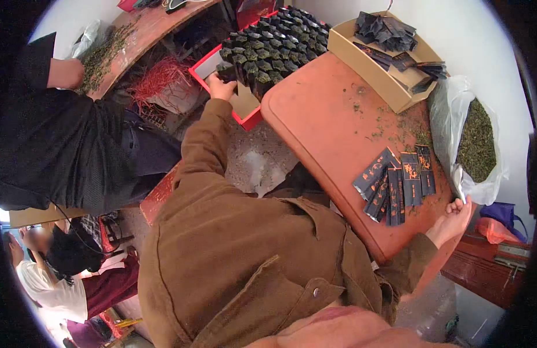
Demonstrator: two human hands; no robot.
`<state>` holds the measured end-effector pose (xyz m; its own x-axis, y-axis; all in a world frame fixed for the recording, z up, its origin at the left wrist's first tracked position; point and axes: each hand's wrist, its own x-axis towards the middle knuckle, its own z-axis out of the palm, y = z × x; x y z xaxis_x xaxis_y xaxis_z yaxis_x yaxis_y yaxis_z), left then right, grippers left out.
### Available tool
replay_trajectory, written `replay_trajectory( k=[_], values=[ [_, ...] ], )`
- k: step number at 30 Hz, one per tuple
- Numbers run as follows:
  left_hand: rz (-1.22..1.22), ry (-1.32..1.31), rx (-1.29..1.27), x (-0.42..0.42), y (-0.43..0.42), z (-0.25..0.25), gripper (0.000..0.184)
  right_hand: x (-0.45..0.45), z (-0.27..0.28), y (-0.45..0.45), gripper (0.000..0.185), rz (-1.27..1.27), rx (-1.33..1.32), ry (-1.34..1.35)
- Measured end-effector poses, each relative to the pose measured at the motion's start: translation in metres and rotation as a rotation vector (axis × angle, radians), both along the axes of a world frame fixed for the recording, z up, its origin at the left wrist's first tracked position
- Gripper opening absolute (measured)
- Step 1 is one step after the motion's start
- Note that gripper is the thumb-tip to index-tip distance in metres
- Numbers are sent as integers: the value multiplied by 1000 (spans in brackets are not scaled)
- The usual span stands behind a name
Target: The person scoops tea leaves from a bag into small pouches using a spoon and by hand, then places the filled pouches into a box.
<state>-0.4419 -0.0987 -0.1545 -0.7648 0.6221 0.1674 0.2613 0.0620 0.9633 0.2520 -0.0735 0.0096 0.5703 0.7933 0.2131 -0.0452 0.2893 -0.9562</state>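
My left hand reaches into a red-rimmed box, its fingers closed round a black pouch at the end of the rows. Filled black pouches stand packed upright in that box, leaf showing at their open tops. On the right, my right hand grips the handle of a metal spoon. The spoon's bowl is beside a clear plastic bag full of dried green leaf. Flat black pouches with orange writing lie fanned out on the reddish table, left of my right hand.
A cardboard tray of flat black pouches sits at the table's far end. Loose leaf crumbs dot the tabletop. At left, a person in black is close by a second table with leaf. Red shredded strands fill a sack between.
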Motion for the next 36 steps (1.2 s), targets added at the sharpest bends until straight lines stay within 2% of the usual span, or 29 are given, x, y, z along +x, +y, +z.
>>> replay_trajectory(
  k=[1,3,4,5,8,9,12,16,20,23,26,29,32,36],
  values=[
    [23,-46,83,-19,10,-14,55,-3,2,-1,34,-4,-3,0],
    [112,106,-29,-62,24,-30,53,-7,4,-2,34,-7,-14,-3],
    [155,183,-85,-61,25,-17,53,-9,5,-3,34,-8,-21,-6],
    [68,18,-30,-59,24,-3,56,-10,5,-3,34,-11,-28,-8],
    [379,356,-209,-132,53,-47,59,0,-5,2,35,-8,-25,-38],
    [406,298,-234,-116,50,-23,58,2,-7,2,35,2,-25,-39],
    [478,320,-373,-134,59,-26,60,2,-9,3,35,11,-31,-42],
    [574,184,-570,-96,66,10,60,1,-14,3,35,4,-57,-64],
    [99,291,-301,-109,73,-9,62,-6,-12,4,34,4,-77,-43],
    [225,372,-113,-115,84,-42,62,-2,-14,5,33,-9,-84,-54],
    [398,370,-85,-124,99,-71,60,-2,-13,5,33,9,-91,-47],
    [159,413,100,-118,106,-67,60,-4,-15,5,33,24,-74,-69],
    [122,266,42,-99,98,-45,60,-20,-3,2,32,-17,-120,-65],
    [103,131,-136,-169,113,-110,58,-13,-8,4,32,-14,-119,-38]
  ],
)
